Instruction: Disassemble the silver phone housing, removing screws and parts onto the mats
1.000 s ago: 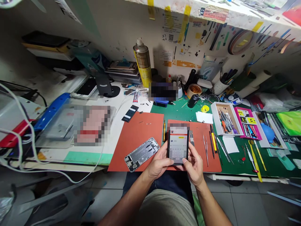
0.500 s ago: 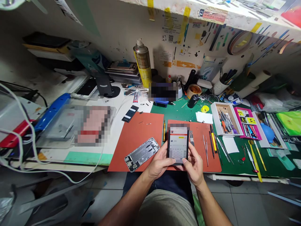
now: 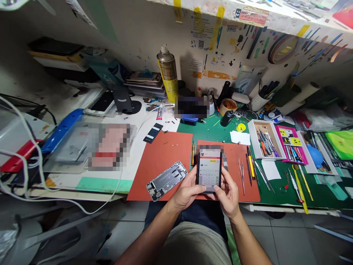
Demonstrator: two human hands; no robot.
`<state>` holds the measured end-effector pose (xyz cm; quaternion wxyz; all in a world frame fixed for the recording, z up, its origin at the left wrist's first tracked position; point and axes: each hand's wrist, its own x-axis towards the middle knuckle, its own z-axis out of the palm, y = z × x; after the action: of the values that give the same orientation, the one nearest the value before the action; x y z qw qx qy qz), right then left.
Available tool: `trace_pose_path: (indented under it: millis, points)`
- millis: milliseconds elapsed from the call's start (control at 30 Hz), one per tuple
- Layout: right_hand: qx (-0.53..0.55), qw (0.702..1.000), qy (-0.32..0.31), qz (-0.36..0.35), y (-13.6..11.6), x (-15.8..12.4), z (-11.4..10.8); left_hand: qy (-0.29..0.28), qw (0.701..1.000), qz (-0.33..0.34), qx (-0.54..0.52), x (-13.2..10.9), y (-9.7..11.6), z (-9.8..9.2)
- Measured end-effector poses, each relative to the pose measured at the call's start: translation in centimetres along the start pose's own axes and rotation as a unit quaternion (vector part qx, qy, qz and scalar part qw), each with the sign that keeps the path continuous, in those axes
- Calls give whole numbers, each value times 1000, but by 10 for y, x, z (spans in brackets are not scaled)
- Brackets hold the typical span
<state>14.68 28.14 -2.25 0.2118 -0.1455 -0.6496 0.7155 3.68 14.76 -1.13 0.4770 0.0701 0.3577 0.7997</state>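
Note:
Both hands hold a smartphone [image 3: 209, 169] upright above the front edge of the bench, its lit screen showing a chat and an on-screen keypad. My left hand [image 3: 189, 189] is closed round its left side, thumb over the lower left of the screen. My right hand [image 3: 228, 193] grips the right side, thumb at the lower right corner. Left of the phone, an opened phone housing [image 3: 167, 181] with bare metal inside lies on the orange mat [image 3: 176, 147]. A gold screwdriver [image 3: 193, 152] lies beyond my left hand. Part of a small component [image 3: 224, 159] shows behind the phone.
Tweezers [image 3: 241, 175] and a yellow-black pen-like tool [image 3: 250, 163] lie on the right. Farther right stand a white tool box [image 3: 266, 140] and a pink box [image 3: 292, 145]. A spray can [image 3: 168, 73] stands at the back. White cables [image 3: 74, 204] hang at the left.

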Motion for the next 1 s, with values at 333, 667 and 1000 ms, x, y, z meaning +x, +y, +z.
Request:
trace_pose_path:
  millis: [333, 667, 1000]
  points:
    - [28, 999, -11, -13, -3, 2, 0, -5, 1000, 2, 6, 0, 4, 4]
    - [29, 1000, -7, -8, -2, 1, 1, -5, 1000, 1, 8, -1, 3, 3]
    - [9, 1000, 14, 13, 2, -3, -1, -4, 1000, 2, 7, 0, 4, 3]
